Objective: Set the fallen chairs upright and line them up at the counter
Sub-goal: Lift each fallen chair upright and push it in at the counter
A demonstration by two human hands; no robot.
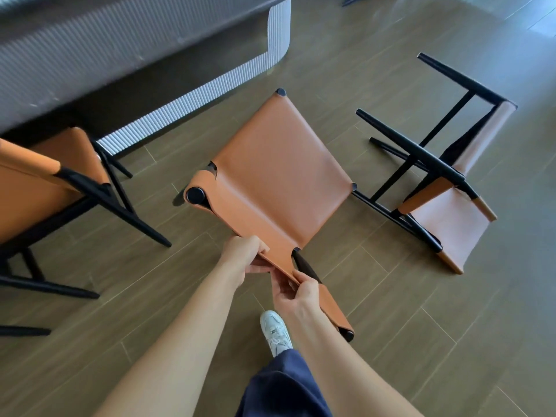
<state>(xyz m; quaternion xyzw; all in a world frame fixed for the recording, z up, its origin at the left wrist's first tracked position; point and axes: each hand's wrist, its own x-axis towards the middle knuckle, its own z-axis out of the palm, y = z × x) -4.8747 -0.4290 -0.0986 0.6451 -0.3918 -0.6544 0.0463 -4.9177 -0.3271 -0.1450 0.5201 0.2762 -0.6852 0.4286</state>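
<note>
Your left hand (244, 254) and right hand (298, 293) both grip the near leather edge of the centre chair (279, 173), fingers curled round it. The fallen chair (446, 227) lies on its side at 3 o'clock; the counter (120, 46) stands at 11 o'clock.

You have open floor (421, 341) at lower right and a bare strip between the middle chair (276, 176) and the left chair (33, 188). The fallen chair (445, 218) crowds the middle chair's right side with its black legs; the counter (192, 97) blocks ahead-left.
</note>
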